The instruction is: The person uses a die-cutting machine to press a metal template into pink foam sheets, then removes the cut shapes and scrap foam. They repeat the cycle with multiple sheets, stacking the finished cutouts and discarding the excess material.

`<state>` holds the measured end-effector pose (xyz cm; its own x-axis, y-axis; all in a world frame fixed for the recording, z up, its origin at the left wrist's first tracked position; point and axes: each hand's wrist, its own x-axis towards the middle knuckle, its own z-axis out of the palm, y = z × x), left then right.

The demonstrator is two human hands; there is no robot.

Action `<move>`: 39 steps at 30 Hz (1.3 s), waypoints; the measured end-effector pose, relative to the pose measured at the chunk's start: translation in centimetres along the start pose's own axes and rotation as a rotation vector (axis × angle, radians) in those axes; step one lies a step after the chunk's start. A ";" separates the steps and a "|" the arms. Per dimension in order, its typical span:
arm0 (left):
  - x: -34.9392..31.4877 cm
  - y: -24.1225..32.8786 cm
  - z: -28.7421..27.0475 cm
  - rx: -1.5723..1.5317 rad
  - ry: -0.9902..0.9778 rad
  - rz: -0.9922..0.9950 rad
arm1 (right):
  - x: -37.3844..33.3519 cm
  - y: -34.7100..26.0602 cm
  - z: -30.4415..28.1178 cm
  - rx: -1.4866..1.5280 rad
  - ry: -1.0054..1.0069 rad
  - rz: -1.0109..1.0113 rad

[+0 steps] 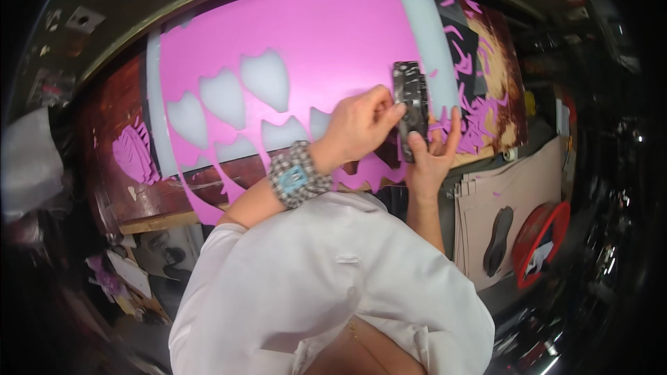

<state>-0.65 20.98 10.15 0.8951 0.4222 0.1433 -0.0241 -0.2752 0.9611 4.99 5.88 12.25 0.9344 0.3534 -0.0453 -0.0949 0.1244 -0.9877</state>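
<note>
Apparently, the right hand (431, 160) is gripping a dark block (411, 97) between thumb and fingers, above the pink sheet's (313, 35) right side, toward the bench's (114, 107) near right corner. The left hand (358, 125) is bending its fingers beside it; whether they're pinching it, I cannot tell.

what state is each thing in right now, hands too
Right hand: gripping the dark tool
Left hand: fingers curled, at the tool's left side
Pink sheet: mostly flat, partly cut, with shield-shaped openings
Cut pink pieces: piled at the left
Pink scraps: loose, tangled
Beige sheets: stacked
Black sole-shaped piece: on the beige sheets
Red container: open, something pale inside
</note>
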 end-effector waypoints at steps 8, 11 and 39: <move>0.8 2.0 6.0 -0.292 -0.036 -0.163 | 0.4 -1.4 -5.2 0.647 0.124 0.157; 0.5 3.4 7.0 -0.161 -0.169 -0.032 | 0.5 -2.0 -6.2 0.286 0.090 -0.133; -3.3 -2.2 -1.0 0.132 0.079 -0.483 | 1.7 -1.0 -21.3 -0.107 0.370 0.052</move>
<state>-3.96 21.03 7.85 0.7535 0.5909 -0.2883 0.4456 -0.1365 0.8848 14.03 -13.38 9.97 0.9919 -0.0042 -0.1270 -0.1269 0.0107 -0.9919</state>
